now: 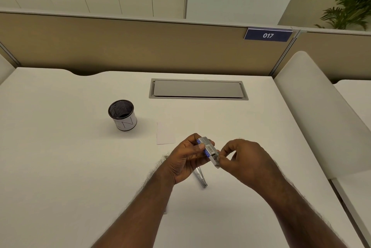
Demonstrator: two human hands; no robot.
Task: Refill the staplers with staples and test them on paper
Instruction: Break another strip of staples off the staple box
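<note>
Fingers [197,148] around staple box [208,150]

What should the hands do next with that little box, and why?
Probably pull a staple strip out: the left hand holds the box, the right hand pinches its open end, and the stapler lies open below on the desk.

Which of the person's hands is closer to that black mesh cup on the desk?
Left. The left hand is closer to the mesh cup, which stands beyond it and to its left. The right hand is farther off on the other side, pinching the small staple box that both hands hold.
</note>
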